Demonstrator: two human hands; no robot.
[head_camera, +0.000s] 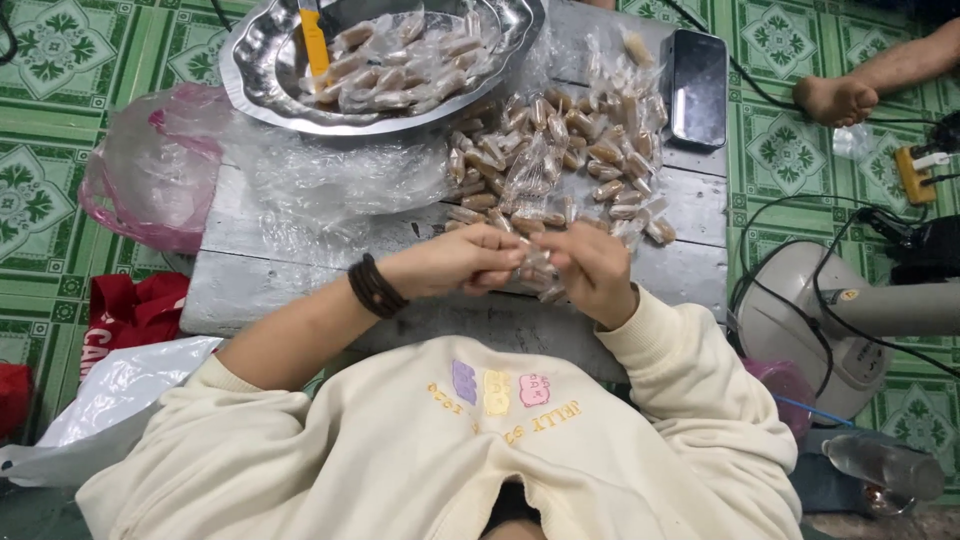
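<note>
Candy piece (535, 268) pinched between left hand (462, 262) and right hand (597, 268), close over table (300, 270) beside wrapped pile (570, 160) for reach.

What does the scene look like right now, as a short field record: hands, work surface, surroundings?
left hand: pinching one end of a clear-wrapped candy
right hand: pinching its other end
pile of wrapped candies: on the grey board
metal tray: more candies, far left
phone: far right corner, dark
pink bag: left of board
fan: on floor, right
</note>
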